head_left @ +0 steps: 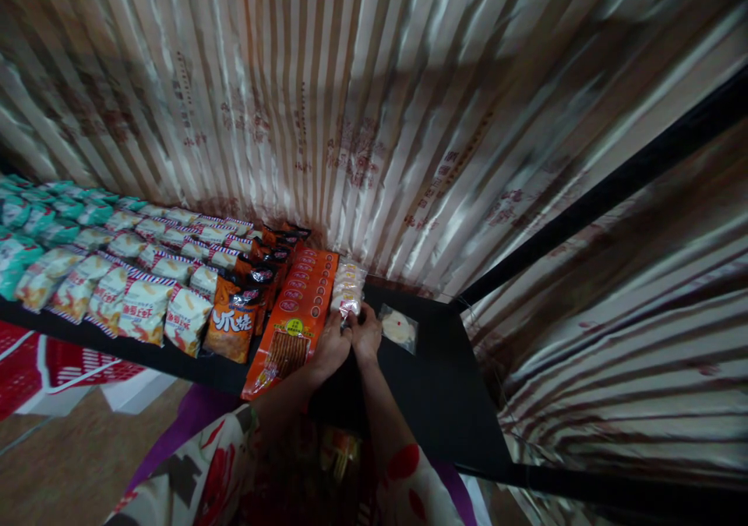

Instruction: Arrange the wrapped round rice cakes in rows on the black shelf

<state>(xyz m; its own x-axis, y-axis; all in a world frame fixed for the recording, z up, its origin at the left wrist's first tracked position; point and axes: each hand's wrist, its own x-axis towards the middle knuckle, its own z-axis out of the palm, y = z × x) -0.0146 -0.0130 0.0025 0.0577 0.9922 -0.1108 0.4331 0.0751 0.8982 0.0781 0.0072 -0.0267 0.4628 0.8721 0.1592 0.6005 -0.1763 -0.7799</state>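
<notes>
A row of small white packets (349, 278) runs front to back on the black shelf, beside a long orange snack strip pack (301, 300). At the near end of that row, my left hand (333, 348) and my right hand (366, 334) come together, fingers closed around the nearest white packet (350, 307). My hands partly hide this packet. Just right of my right hand lies a flat clear packet (400, 329) with a pale round item inside, touched by neither hand.
Orange-brown snack bags (231, 325), white-and-blue bags (143, 308) and green bags (16, 257) stand in rows to the left. The black shelf (441, 386) extends right to a dark metal frame bar (584, 199). A striped foil-like curtain (374, 105) hangs behind. Red baskets (87, 358) are below left.
</notes>
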